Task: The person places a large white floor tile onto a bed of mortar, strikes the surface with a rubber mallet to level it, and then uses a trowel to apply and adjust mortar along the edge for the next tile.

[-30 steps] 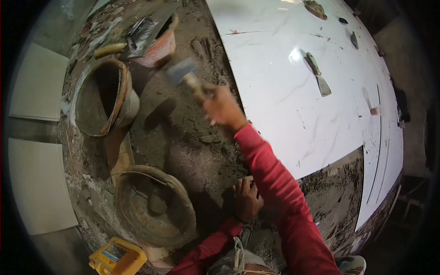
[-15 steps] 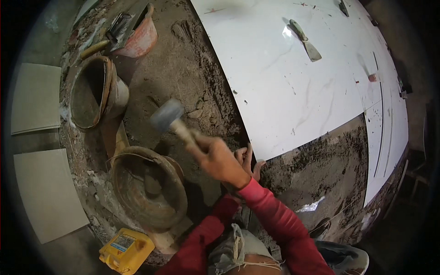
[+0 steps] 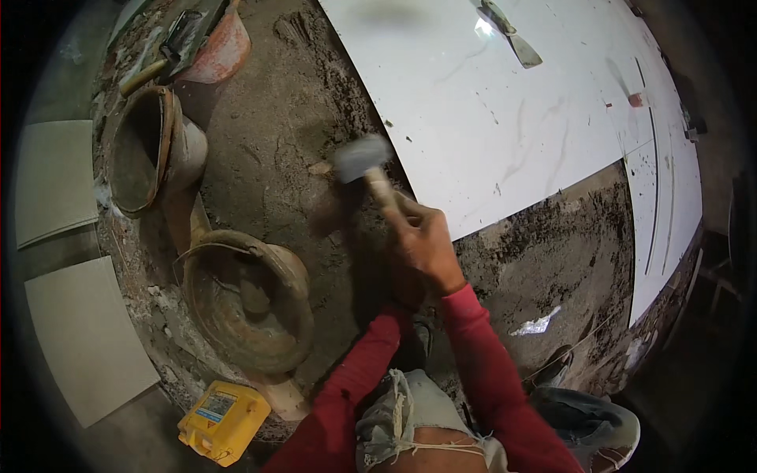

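Note:
My right hand (image 3: 426,246) is closed around the wooden handle of a rubber mallet (image 3: 363,158), whose grey head is blurred by motion. That head hangs by the left edge of a large white marbled tile (image 3: 473,142), over grey mortar (image 3: 268,142). Below and behind my right hand, by the near corner of the tile, is my left hand (image 3: 406,288). It is mostly covered and in shadow, so its fingers do not show. On the tile lies a putty knife (image 3: 512,35) with a dark handle.
Two dirty buckets (image 3: 248,315), (image 3: 185,154) lie tipped at the left. A reddish basin (image 3: 225,51) holds tools beyond them. A yellow box-shaped device (image 3: 223,423) sits at the lower left. Pale tiles (image 3: 87,339) lie far left, and a narrow white tile (image 3: 645,236) at right.
The mallet has swung right, from over the mortar toward the tile's edge, with my right hand. My left hand's fingers, visible before at the tile corner, are now covered.

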`<state>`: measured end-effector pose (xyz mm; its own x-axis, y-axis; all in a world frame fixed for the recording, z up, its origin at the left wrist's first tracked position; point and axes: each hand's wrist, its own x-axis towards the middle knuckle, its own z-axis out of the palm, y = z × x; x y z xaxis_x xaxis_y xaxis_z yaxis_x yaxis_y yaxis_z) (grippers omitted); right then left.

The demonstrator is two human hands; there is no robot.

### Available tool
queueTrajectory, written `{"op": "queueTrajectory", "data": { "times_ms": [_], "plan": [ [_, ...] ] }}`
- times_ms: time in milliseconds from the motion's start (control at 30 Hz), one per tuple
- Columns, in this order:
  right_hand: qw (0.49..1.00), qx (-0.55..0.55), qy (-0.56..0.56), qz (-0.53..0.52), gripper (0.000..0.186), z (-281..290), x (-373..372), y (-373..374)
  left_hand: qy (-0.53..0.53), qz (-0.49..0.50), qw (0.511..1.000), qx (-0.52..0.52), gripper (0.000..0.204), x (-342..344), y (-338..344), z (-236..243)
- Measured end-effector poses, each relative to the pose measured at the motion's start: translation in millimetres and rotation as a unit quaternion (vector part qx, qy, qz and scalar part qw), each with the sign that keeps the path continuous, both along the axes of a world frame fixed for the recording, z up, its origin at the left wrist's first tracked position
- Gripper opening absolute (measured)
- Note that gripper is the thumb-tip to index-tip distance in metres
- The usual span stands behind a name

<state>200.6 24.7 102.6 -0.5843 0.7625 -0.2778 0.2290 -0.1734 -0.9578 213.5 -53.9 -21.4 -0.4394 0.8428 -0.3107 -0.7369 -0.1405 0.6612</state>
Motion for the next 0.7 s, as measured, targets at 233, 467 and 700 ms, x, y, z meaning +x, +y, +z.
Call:
{"op": "queueTrajectory", "data": {
  "times_ms": [233,467,700],
  "plan": [
    [0.994,0.087,-0.034,0.048,0.028,-8.7,13.2,-10.2,0.708,-0.042,0.686,-0.160,0.073,-7.0,10.4,3.1],
    [0.978,0.209,0.014,0.001,0.025,-30.6,16.7,-36.6,0.727,-0.046,0.663,-0.170,0.062,-3.9,12.7,20.9],
    [0.985,0.169,-0.039,-0.011,0.038,20.1,60.0,-13.4,0.370,0.281,0.875,-0.136,0.061,47.8,68.7,83.4]
  ]
}}
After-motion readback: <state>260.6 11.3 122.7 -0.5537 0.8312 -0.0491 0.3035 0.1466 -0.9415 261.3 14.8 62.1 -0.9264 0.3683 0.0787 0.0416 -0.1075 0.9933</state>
